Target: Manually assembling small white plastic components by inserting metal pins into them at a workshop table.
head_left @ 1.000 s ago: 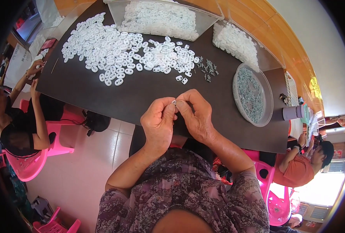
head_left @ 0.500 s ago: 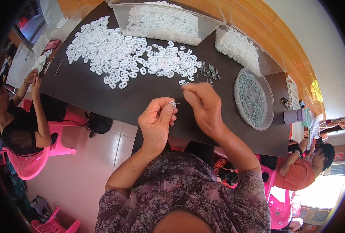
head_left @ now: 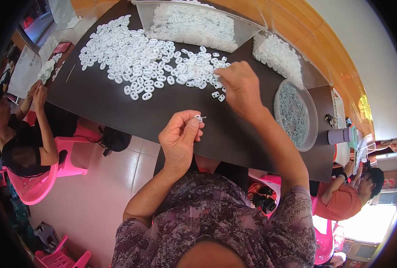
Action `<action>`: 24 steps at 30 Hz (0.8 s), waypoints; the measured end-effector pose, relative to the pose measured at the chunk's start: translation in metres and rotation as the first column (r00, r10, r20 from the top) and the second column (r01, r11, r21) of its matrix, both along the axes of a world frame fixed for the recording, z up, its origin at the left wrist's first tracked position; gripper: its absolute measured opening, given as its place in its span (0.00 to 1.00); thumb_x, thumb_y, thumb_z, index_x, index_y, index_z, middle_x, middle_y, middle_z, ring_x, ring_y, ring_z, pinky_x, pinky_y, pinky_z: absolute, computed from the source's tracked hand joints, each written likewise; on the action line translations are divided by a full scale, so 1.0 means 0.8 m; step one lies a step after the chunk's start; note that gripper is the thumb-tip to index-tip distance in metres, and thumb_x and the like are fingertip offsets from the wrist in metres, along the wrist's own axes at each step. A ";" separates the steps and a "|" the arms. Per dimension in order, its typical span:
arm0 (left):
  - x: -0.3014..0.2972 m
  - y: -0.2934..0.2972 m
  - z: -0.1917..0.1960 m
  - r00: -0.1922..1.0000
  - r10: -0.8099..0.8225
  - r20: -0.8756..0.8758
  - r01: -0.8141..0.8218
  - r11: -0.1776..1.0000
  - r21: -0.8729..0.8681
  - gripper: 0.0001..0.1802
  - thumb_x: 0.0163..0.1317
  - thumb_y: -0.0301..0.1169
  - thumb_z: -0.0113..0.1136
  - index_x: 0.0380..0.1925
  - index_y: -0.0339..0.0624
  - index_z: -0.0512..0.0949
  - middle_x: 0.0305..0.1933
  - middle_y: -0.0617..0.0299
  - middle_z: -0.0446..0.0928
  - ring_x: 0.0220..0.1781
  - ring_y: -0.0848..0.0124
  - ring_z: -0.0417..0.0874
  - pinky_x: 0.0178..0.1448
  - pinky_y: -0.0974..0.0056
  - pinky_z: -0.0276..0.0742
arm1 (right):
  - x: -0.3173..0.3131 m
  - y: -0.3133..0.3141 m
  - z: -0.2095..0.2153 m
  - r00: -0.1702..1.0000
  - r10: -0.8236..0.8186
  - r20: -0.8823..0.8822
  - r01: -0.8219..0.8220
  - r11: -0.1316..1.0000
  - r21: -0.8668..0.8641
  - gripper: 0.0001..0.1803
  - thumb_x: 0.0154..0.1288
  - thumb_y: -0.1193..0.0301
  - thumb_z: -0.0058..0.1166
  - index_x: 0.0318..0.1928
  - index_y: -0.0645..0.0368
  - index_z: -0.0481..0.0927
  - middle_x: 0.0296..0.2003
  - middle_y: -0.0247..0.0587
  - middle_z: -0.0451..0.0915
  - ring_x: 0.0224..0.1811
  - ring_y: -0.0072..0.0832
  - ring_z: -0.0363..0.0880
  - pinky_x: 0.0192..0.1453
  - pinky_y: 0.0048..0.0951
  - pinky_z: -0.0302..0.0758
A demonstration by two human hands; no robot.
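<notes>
Head view, looking down on a dark table.

Left hand: raised above the near table edge, at about 6 o'clock from the main spread of parts. Thumb and forefinger are pinched on a small white plastic piece with a thin metal pin projecting to its right. The remaining fingers are curled.

Right hand: extended forward at about 1 o'clock from the left hand, well apart from it. It rests palm down at the right-hand margin of the pile of white plastic pieces, its fingertips among the loose pieces there. Whether it grips any piece cannot be told; the fingers hide the contact.

Surroundings: a clear tray heaped with white pieces stands at 12 o'clock from the pile. A second clear tray of white pieces lies at 1 o'clock from the right hand. A round clear dish of small grey metal parts sits just beside the right forearm, at 3 o'clock.

Another person in a black top sits at the left table edge, and a person in an orange top at the lower right.
</notes>
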State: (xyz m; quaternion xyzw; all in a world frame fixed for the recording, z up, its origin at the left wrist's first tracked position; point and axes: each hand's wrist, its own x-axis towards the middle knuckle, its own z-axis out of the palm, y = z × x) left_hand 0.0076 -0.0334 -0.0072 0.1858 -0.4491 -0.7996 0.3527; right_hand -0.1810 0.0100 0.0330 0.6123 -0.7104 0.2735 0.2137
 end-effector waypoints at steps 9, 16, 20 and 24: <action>-0.004 0.005 -0.001 0.999 0.029 0.027 -0.028 0.999 -0.035 0.08 0.63 0.26 0.55 0.39 0.32 0.76 0.31 0.60 0.77 0.27 0.79 0.74 0.31 0.76 0.71 | 0.010 0.010 -0.011 0.992 -0.015 0.122 0.010 0.999 0.041 0.10 0.50 0.79 0.58 0.35 0.55 0.81 0.24 0.39 0.73 0.29 0.37 0.71 0.33 0.35 0.68; -0.002 0.006 -0.006 0.999 0.053 0.008 -0.052 0.998 -0.042 0.09 0.63 0.26 0.56 0.40 0.31 0.76 0.31 0.60 0.77 0.27 0.79 0.74 0.32 0.76 0.71 | 0.024 -0.058 -0.025 0.990 0.134 -0.041 -0.132 0.990 0.043 0.09 0.48 0.77 0.59 0.33 0.53 0.81 0.23 0.37 0.69 0.30 0.35 0.67 0.33 0.34 0.64; 0.001 0.006 -0.005 0.999 0.053 0.001 -0.052 0.998 -0.047 0.08 0.64 0.26 0.55 0.41 0.33 0.76 0.31 0.64 0.76 0.28 0.82 0.73 0.32 0.78 0.70 | 0.023 -0.061 -0.027 0.984 0.155 -0.088 -0.147 0.985 0.086 0.07 0.45 0.78 0.58 0.28 0.55 0.79 0.24 0.37 0.68 0.30 0.34 0.66 0.34 0.34 0.63; 0.001 0.005 -0.005 0.999 0.039 0.007 -0.039 0.998 -0.042 0.09 0.63 0.25 0.56 0.41 0.31 0.76 0.32 0.60 0.77 0.28 0.79 0.75 0.33 0.76 0.71 | 0.026 -0.050 -0.023 0.987 0.137 -0.079 -0.131 0.988 0.079 0.08 0.43 0.79 0.57 0.27 0.55 0.79 0.25 0.37 0.69 0.30 0.34 0.66 0.34 0.34 0.63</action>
